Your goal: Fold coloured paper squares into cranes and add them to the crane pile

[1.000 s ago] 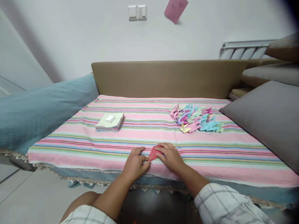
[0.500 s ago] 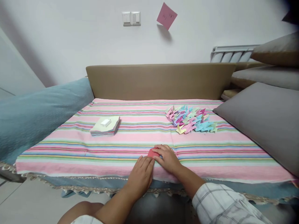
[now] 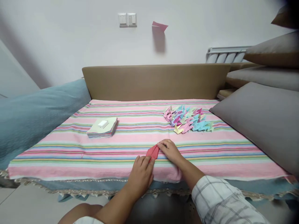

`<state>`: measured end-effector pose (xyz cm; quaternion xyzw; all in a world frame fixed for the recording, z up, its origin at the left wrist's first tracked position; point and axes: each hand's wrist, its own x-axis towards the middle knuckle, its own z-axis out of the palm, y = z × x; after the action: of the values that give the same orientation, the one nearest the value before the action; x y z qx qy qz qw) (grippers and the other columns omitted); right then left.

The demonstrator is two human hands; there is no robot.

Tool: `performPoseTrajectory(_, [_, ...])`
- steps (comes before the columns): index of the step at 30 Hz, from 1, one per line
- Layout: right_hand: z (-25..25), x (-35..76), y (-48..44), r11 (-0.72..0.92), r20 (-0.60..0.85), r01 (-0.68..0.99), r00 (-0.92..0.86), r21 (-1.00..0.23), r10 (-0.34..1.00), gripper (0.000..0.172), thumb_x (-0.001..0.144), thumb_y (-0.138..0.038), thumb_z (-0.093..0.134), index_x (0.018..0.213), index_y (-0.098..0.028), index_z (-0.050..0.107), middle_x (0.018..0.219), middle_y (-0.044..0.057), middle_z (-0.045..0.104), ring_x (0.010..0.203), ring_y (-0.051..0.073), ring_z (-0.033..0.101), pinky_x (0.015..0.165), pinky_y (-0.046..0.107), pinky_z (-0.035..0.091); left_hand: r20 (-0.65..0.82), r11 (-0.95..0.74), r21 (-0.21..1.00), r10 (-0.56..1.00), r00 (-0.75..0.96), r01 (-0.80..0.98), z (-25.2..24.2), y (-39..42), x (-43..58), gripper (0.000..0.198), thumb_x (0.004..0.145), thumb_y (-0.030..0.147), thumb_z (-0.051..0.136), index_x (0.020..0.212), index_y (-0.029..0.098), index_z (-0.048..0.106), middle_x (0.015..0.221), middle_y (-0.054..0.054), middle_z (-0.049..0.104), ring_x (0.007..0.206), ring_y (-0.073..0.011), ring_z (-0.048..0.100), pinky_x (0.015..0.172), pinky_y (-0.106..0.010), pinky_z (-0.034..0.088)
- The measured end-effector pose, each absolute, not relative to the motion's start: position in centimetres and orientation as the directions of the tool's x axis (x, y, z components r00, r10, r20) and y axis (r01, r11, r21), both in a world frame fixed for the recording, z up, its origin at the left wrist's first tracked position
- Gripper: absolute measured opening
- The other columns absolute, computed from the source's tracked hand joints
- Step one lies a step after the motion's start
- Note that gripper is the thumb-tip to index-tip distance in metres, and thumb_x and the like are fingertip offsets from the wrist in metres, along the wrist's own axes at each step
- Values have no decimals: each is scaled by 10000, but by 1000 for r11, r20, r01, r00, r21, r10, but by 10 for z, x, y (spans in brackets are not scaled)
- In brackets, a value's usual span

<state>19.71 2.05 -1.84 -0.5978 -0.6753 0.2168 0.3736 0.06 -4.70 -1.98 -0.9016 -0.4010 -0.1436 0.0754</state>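
Observation:
A small folded piece of red paper (image 3: pixel 153 151) lies on the pink striped cloth (image 3: pixel 210 155) near its front edge. My left hand (image 3: pixel 140 174) rests palm down below the paper, its fingertips pressing the paper's lower end. My right hand (image 3: pixel 170 150) lies to the right of the paper, fingers bent, their tips on its upper right edge. Both hands pin the paper flat against the cloth.
A stack of square paper sheets (image 3: pixel 102 127) with a small white object on top sits at the left. A heap of several pastel folded paper cranes (image 3: pixel 187 119) lies at the right rear. A grey cushion (image 3: pixel 261 121) borders the right, a blue blanket (image 3: pixel 35 115) the left.
The red paper shows more between my hands than half a second ago. My left hand has slid a little down and back. The view has tilted, and the pink note on the wall has curled.

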Motion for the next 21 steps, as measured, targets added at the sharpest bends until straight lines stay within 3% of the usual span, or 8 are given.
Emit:
performPoseTrajectory(4, [-20,195,26,148,227,656,36,-740,973,227,775,-393,554,696,-206,656,944,58,624,927,193,553,857,326,409,336,-669,-20,696,635,743,-19,-44,0,502,764,269,559,1252,203,461,1290,-87,486,1093,-275,442,1004,-498,296])
performPoseTrajectory(9, [-23,196,29,139,227,708,31,-693,973,191,761,-366,578,684,-209,654,992,56,614,955,193,538,867,328,395,371,-678,-7,681,632,735,-18,-39,3,418,809,360,543,1197,211,507,1220,-75,543,1125,-263,434,1053,-504,222])
performPoseTrajectory(15, [-24,197,29,152,239,731,16,-665,971,191,774,-362,578,688,-213,661,990,59,611,959,195,537,872,342,393,355,-665,-4,697,623,747,-20,-38,9,578,754,412,619,1278,249,435,1213,-88,520,1131,-275,431,1028,-520,245])
performPoseTrajectory(21, [-24,197,31,176,252,747,-12,-641,968,196,781,-339,580,650,-210,648,968,54,615,937,189,541,860,338,398,336,-653,-13,710,619,757,-22,-38,10,590,731,425,645,1266,266,454,1238,-85,496,1130,-281,415,1020,-525,253])
